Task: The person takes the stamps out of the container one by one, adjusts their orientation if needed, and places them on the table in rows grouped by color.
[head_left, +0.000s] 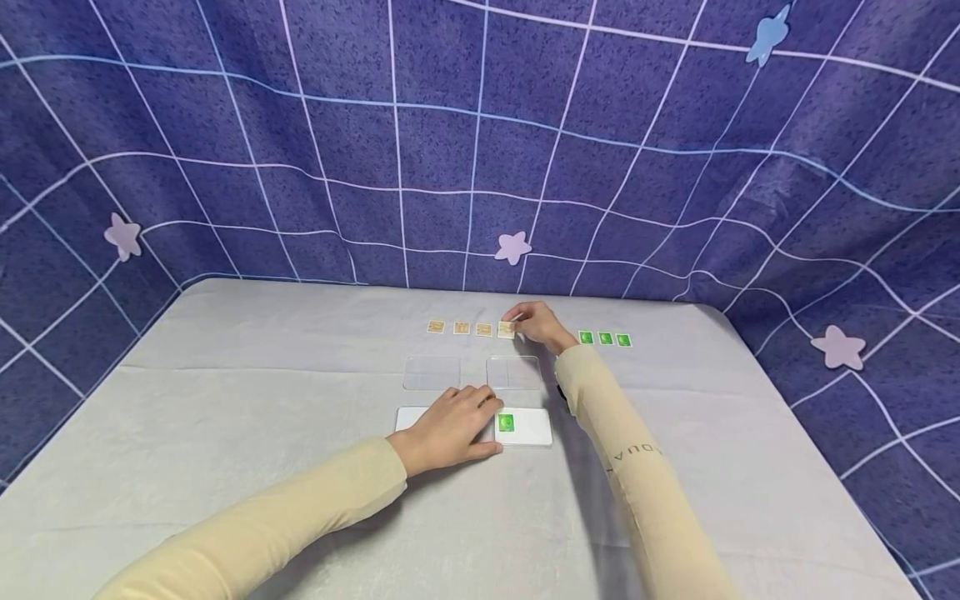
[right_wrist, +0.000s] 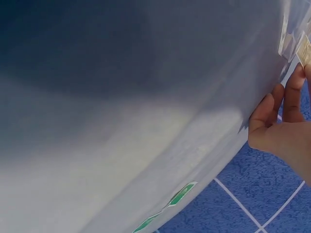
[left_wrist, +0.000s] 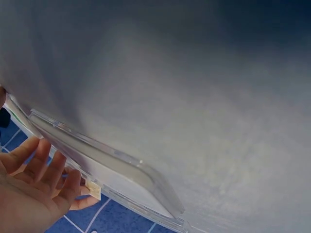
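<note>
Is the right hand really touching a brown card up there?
Touching. The right wrist view shows it: the right hand has its fingers on the edge of the brown card.

A hand has room to slide by the right edge of the table [head_left: 750, 433]. Near the far edge, tan cards [head_left: 461, 328], the right hand [head_left: 536, 323] and green cards [head_left: 605, 338] are in the way.
</note>
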A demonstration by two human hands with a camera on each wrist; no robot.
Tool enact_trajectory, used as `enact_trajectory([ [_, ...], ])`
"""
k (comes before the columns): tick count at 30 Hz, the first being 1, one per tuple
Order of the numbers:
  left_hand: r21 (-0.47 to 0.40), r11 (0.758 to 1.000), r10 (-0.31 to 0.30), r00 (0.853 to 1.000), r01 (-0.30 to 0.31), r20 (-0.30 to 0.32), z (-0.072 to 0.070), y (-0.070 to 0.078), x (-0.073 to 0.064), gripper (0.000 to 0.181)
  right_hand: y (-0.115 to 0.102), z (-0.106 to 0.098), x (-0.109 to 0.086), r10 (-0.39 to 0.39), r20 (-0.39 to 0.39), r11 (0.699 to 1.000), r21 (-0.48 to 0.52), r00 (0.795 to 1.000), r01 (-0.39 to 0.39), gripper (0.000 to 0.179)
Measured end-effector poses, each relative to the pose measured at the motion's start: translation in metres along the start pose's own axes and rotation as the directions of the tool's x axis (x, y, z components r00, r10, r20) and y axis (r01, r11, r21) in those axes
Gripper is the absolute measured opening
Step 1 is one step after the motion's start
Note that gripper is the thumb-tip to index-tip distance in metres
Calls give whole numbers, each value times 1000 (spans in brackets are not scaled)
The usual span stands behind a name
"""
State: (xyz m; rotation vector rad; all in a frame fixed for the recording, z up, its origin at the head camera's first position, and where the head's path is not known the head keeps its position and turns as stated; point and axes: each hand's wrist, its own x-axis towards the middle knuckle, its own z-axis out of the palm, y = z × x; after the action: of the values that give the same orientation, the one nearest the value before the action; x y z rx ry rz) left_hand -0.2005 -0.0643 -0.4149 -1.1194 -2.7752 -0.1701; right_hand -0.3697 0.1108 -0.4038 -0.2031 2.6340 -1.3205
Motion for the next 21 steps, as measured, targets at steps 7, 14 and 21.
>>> enact_trajectory([
  [7,2,1000,2,1000,-2,3,-1,0,0,58,0,3,1,-20,-20,999,-30,1000,20,19],
  [14,7,1000,7,1000,-7,-3,-1,-1,0,57,0,2,3,-30,-24,997,-66,999,29,20],
  [21,7,1000,5,1000,-5,-5,0,-1,0,56,2,1,6,-21,-19,998,-59,1000,20,19],
])
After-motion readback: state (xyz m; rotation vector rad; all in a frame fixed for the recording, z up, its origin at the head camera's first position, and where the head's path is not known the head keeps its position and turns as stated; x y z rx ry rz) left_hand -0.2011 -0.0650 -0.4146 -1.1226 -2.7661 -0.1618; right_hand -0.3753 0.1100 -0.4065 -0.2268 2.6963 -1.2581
